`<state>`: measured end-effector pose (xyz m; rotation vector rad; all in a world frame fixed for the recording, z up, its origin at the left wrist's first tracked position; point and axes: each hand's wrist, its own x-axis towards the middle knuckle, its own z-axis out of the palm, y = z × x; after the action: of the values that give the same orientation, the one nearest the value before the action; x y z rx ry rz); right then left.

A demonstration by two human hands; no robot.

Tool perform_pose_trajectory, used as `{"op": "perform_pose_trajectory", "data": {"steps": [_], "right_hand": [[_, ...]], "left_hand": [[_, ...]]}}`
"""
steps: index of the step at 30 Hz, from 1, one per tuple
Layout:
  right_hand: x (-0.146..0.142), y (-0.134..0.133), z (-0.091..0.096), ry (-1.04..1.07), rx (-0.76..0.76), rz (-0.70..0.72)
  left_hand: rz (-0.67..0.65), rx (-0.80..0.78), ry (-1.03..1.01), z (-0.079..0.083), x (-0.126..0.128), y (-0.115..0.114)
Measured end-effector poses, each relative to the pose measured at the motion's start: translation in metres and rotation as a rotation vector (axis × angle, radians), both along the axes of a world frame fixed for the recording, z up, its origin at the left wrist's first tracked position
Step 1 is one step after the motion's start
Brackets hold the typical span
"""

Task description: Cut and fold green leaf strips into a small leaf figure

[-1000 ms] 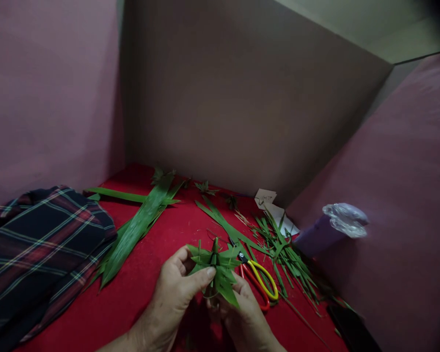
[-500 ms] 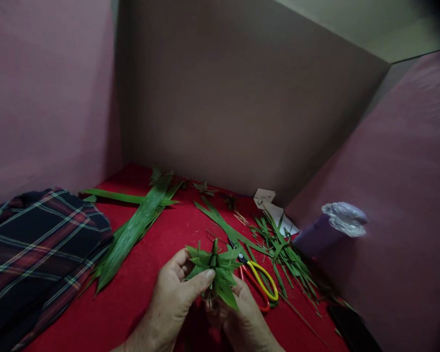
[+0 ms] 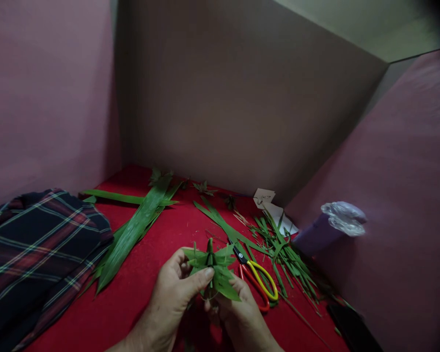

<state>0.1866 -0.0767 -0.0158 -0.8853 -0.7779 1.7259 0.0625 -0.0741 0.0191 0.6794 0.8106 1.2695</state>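
Observation:
Between my two hands is a folded leaf flower [image 3: 220, 281], green with pointed petals spreading around a rolled centre. My left hand [image 3: 178, 288] pinches it, the thumb pressed on the leaf just below the centre. From the lower right, my right hand [image 3: 244, 313] is closed on its underside and one petal; most of those fingers are hidden beneath. A thin loop hangs under the flower, too fine to name. Just right of my hands lie scissors [image 3: 254, 274] with one yellow and one red handle, blades pointing away over a leaf strip.
Long broad leaves [image 3: 135, 234] cross at the left on the red cloth [image 3: 176, 220], beside a plaid garment [image 3: 47, 259]. Cut leaf strips [image 3: 286, 249] are heaped at the right, near white papers [image 3: 278, 215] and a purple roll in plastic [image 3: 326, 227]. A dark flat object [image 3: 352, 327] lies lower right.
The leaf flower has shifted slightly left and tilted in my hands. My right hand has moved a little along its lower petal. The things on the cloth stay put.

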Motion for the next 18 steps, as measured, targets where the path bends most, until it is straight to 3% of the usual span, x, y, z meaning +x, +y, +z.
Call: {"op": "perform_pose_trajectory", "data": {"steps": [7, 18], "right_hand": [[0.0, -0.003, 0.01, 0.048, -0.04, 0.027], [0.001, -0.004, 0.014, 0.093, -0.076, 0.027]], "left_hand": [[-0.008, -0.131, -0.078, 0.012, -0.001, -0.003], [-0.07, -0.114, -0.056, 0.012, -0.003, -0.001]]}}
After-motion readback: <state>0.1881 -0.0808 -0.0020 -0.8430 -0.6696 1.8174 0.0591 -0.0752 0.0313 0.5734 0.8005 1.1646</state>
